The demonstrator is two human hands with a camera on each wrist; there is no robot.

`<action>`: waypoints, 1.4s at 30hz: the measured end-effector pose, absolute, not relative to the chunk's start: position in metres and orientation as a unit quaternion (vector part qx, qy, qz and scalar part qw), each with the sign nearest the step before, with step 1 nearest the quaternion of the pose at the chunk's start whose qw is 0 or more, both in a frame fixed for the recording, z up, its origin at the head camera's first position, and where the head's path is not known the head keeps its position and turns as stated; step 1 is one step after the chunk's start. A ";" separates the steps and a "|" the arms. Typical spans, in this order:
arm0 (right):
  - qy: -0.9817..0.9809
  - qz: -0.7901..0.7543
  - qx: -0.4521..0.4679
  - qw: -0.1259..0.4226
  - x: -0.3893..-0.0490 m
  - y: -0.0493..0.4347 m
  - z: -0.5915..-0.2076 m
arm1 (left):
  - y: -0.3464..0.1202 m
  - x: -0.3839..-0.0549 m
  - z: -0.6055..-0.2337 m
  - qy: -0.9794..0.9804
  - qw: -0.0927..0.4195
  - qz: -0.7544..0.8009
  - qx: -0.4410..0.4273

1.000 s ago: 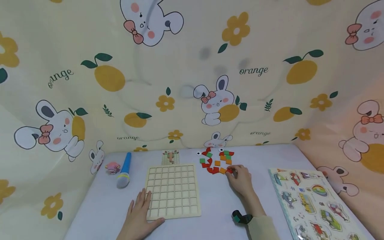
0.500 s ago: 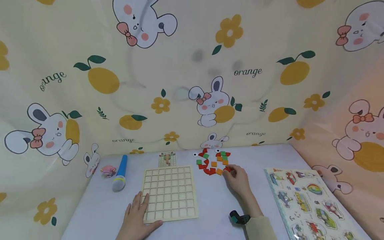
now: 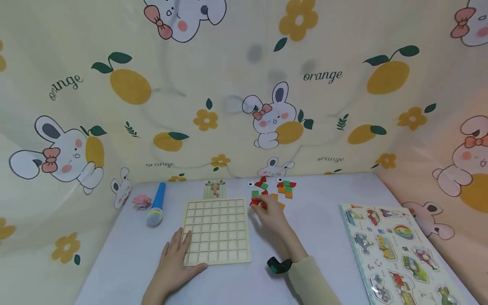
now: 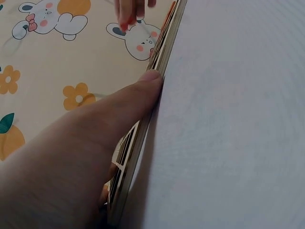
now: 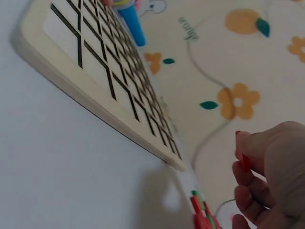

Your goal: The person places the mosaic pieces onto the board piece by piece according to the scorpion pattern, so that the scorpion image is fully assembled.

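A pale wooden grid board [image 3: 216, 232] lies on the table in front of me. My left hand [image 3: 172, 264] rests at its lower left corner, fingers spread along the left side and thumb on the near edge. In the left wrist view that thumb [image 4: 151, 76] presses the board's edge. Right of the board, my right hand [image 3: 271, 212] is raised and pinches a small red tile [image 5: 245, 163] between thumb and fingertips. Behind it lie loose green, orange and red tiles, including an orange tile [image 3: 289, 195], with the hand covering some of them. A patterned picture card [image 3: 215, 189] touches the board's far side.
To the left lie a blue toy microphone [image 3: 157, 207] and a small pink toy [image 3: 142, 202]. A large picture puzzle board [image 3: 396, 254] occupies the table's right side. A printed cloth [image 3: 228, 84] hangs behind the table.
My right hand has moved left from the right end of the tile pile toward the board, carrying a red tile. My left hand stays on the board. The head view has shifted slightly.
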State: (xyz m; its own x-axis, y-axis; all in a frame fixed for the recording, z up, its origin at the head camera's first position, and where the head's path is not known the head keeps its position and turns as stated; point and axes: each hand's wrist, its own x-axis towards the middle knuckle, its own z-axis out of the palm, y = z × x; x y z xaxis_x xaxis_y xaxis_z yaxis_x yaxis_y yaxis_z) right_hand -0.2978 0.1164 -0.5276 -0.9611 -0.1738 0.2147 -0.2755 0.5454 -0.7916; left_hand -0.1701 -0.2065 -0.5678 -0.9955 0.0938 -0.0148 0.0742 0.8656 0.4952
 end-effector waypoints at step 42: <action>-0.905 0.382 0.181 0.055 -0.327 0.079 -0.566 | -0.211 -0.175 -0.579 0.975 0.010 0.222 0.027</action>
